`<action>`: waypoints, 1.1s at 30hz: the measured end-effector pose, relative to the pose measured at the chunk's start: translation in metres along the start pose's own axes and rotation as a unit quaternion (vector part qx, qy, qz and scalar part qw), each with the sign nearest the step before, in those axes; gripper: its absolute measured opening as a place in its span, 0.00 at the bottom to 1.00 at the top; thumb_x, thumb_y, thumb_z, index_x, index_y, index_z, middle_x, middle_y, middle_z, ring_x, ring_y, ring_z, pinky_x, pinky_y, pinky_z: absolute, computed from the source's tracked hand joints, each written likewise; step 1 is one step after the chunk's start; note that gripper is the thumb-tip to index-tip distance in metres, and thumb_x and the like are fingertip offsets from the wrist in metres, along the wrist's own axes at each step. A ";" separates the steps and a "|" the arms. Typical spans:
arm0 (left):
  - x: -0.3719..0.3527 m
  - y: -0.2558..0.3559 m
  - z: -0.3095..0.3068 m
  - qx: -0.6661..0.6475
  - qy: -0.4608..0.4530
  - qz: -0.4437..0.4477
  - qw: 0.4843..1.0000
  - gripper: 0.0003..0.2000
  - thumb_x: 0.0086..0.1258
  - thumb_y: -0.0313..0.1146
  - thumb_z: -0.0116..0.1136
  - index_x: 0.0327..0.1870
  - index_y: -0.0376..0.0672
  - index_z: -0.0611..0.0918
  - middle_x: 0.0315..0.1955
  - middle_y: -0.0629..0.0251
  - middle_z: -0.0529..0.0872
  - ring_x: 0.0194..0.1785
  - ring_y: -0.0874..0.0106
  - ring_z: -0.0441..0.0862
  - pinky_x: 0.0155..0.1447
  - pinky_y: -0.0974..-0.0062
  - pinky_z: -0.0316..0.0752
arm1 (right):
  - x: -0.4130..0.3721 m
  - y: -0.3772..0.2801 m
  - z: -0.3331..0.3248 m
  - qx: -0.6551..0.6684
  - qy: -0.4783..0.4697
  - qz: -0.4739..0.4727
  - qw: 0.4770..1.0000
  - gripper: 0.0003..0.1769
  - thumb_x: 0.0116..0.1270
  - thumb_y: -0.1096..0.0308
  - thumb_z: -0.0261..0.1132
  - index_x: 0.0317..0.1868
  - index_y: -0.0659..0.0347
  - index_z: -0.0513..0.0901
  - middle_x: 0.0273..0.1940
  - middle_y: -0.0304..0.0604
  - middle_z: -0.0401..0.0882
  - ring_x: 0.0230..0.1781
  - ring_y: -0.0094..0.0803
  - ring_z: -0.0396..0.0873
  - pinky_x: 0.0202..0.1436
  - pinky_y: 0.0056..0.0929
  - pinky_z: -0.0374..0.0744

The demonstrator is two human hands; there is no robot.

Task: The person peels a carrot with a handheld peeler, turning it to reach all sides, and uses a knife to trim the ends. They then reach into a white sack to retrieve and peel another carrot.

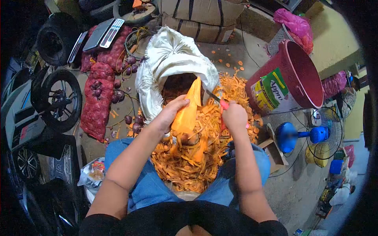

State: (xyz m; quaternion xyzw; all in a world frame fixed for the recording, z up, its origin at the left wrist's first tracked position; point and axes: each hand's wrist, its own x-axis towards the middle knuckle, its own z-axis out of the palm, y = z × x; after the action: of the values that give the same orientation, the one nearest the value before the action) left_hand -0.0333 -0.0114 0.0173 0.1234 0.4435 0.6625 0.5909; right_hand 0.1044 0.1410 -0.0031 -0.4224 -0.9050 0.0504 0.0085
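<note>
My left hand [170,113] grips a large peeled orange carrot [189,108], its tip pointing up toward an open white sack [169,59]. Beside it on the right, my right hand [234,116] is closed around a peeler with a red handle [223,105]; its metal blade [213,96] touches the carrot's right side. Below both hands a big heap of orange peelings [193,157] lies between my knees, which are in blue jeans. The sack's dark opening sits just behind the carrot; what it holds is hidden.
A red bucket [295,78] lies tilted at the right, with a blue fan [311,135] below it. Red mesh bags of onions [98,98] and loose onions lie at the left, near tyres [59,98] and a scale [102,33]. Cardboard boxes stand at the back.
</note>
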 end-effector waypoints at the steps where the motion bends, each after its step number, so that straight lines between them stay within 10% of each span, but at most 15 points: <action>1: 0.000 0.002 0.001 0.000 -0.002 0.000 1.000 0.18 0.58 0.37 0.43 0.49 0.39 0.64 0.35 0.62 0.74 0.34 0.71 0.76 0.39 0.76 0.72 | -0.001 0.001 -0.005 0.011 0.009 0.010 1.000 0.10 0.46 0.65 0.57 0.28 0.63 0.71 0.21 0.49 0.75 0.24 0.41 0.75 0.27 0.35 0.73; 19: 0.011 0.000 -0.006 0.145 0.040 0.050 0.987 0.18 0.55 0.33 0.48 0.46 0.36 0.67 0.34 0.64 0.73 0.38 0.76 0.71 0.42 0.80 0.66 | -0.005 -0.010 -0.006 0.077 -0.005 -0.026 0.997 0.10 0.45 0.67 0.55 0.25 0.66 0.72 0.22 0.54 0.74 0.25 0.46 0.74 0.30 0.38 0.73; 21: 0.012 -0.002 -0.008 0.453 0.088 0.148 0.875 0.20 0.53 0.35 0.51 0.46 0.37 0.67 0.36 0.58 0.74 0.40 0.70 0.73 0.44 0.77 0.66 | -0.003 -0.011 -0.006 0.122 0.000 -0.031 0.992 0.10 0.45 0.67 0.55 0.25 0.66 0.72 0.22 0.56 0.73 0.26 0.48 0.74 0.32 0.40 0.72; 25: 0.006 -0.002 -0.001 0.625 0.137 0.217 0.738 0.21 0.50 0.36 0.52 0.46 0.36 0.68 0.37 0.55 0.74 0.40 0.65 0.73 0.45 0.74 0.66 | -0.003 -0.016 -0.011 0.225 -0.020 -0.018 0.974 0.10 0.45 0.67 0.53 0.25 0.66 0.72 0.24 0.58 0.72 0.28 0.52 0.71 0.34 0.42 0.70; 33: 0.000 0.001 0.007 0.674 0.131 0.210 0.696 0.22 0.46 0.36 0.53 0.46 0.42 0.68 0.34 0.60 0.73 0.36 0.61 0.73 0.40 0.69 0.69 | -0.006 -0.020 -0.011 0.244 -0.078 -0.057 0.965 0.10 0.46 0.67 0.52 0.25 0.66 0.74 0.25 0.58 0.72 0.30 0.51 0.71 0.36 0.41 0.69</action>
State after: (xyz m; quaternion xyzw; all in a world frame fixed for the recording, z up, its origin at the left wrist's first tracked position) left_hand -0.0292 -0.0085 0.0226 0.4907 0.8067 0.3021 0.1313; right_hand 0.0939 0.1249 0.0097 -0.3500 -0.8858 0.3017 0.0430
